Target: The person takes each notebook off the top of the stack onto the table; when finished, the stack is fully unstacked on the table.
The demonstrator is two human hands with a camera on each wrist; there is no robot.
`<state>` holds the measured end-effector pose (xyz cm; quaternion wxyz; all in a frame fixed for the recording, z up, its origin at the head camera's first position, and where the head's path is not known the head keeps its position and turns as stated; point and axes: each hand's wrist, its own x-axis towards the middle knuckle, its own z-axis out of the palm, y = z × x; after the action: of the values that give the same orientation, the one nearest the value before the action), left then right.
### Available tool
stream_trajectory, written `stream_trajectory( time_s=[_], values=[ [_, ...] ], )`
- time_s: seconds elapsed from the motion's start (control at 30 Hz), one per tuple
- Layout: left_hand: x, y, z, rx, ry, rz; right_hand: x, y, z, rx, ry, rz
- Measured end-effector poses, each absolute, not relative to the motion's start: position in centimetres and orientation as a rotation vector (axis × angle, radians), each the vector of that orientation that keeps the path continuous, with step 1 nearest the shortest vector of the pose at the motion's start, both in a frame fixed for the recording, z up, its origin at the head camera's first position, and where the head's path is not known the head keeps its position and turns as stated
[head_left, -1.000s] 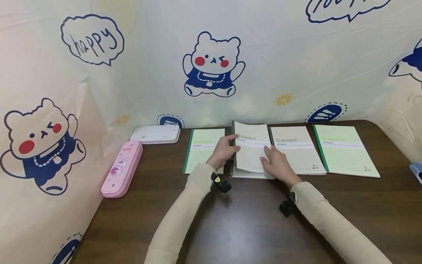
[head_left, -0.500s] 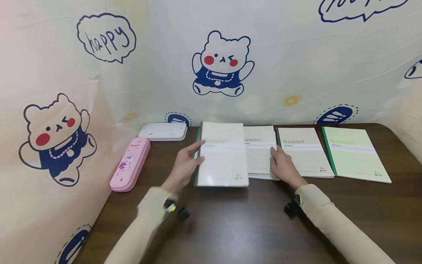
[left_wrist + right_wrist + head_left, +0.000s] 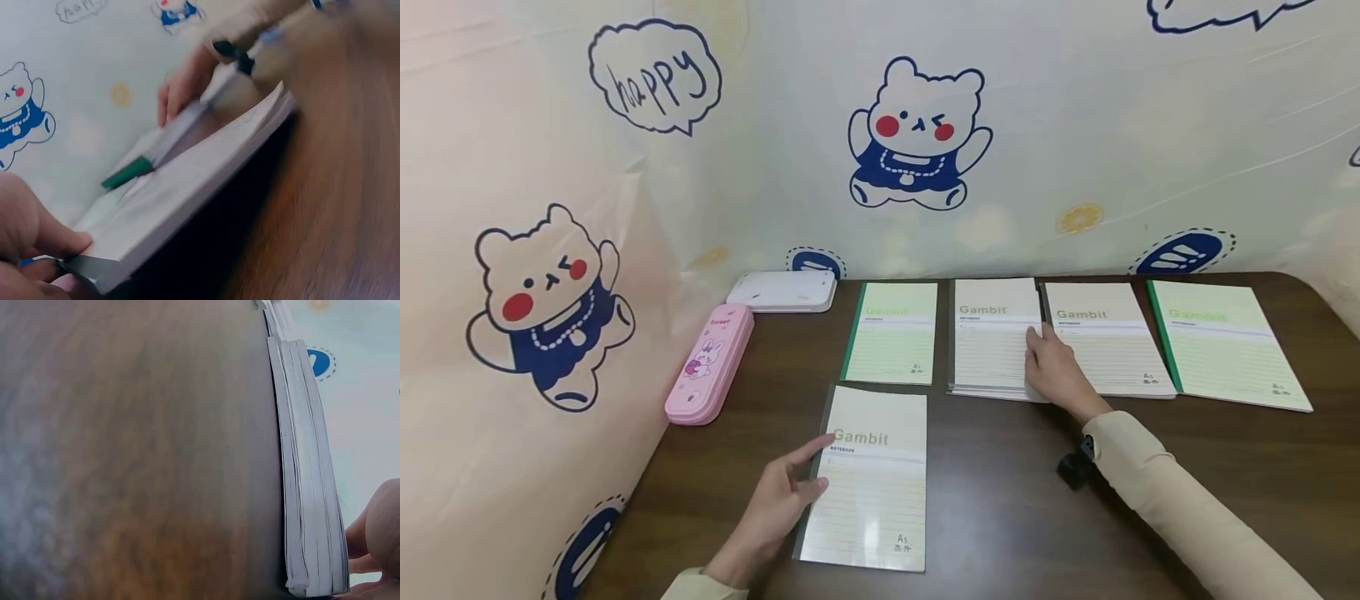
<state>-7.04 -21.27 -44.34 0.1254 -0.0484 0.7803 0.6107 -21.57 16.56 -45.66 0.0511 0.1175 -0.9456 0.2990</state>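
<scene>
A cream "Gambit" notebook point(image 3: 868, 483) lies flat on the dark wooden table point(image 3: 1000, 517), near me and left of centre. My left hand point(image 3: 818, 465) pinches its left edge, thumb on top and fingers under the cover point(image 3: 69, 259). Farther back, my right hand point(image 3: 1043, 360) rests with relaxed fingers on the right edge of a stack of like notebooks point(image 3: 992, 337). The right wrist view shows that stack point(image 3: 306, 487) edge-on, with my fingers point(image 3: 378, 544) beside it.
A green notebook point(image 3: 891, 333) lies left of the stack; a cream one point(image 3: 1108, 337) and another green one point(image 3: 1225, 342) lie to its right. A pink pencil case point(image 3: 709, 362) and a white box point(image 3: 782, 292) sit at the back left. A bear-print cloth point(image 3: 917, 133) walls the table.
My left hand lifted the top notebook off the stack, carried it left and towards me, and laid it on the table in front of the green one. My right hand stayed on the stack.
</scene>
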Motion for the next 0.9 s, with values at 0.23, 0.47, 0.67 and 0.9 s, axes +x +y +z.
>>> stream_trajectory(
  time_s=[0.23, 0.47, 0.67, 0.9],
  values=[
    [-7.4, -20.6, -45.7, 0.170, 2.907, 1.156, -21.5, 17.0, -45.5, 0.339, -2.888, 0.884],
    [-8.4, -19.6, -45.0, 0.276, 3.002, 1.076, -21.5, 17.3, -44.8, 0.327, -2.868, 0.875],
    [-13.2, -15.8, -42.4, 0.431, 2.904, 1.211, -21.5, 17.1, -45.0, 0.318, -2.862, 0.925],
    [-21.7, -7.3, -42.5, 0.436, 2.568, 1.314, -21.3, 16.3, -45.4, 0.223, -2.806, 1.138]
  ],
)
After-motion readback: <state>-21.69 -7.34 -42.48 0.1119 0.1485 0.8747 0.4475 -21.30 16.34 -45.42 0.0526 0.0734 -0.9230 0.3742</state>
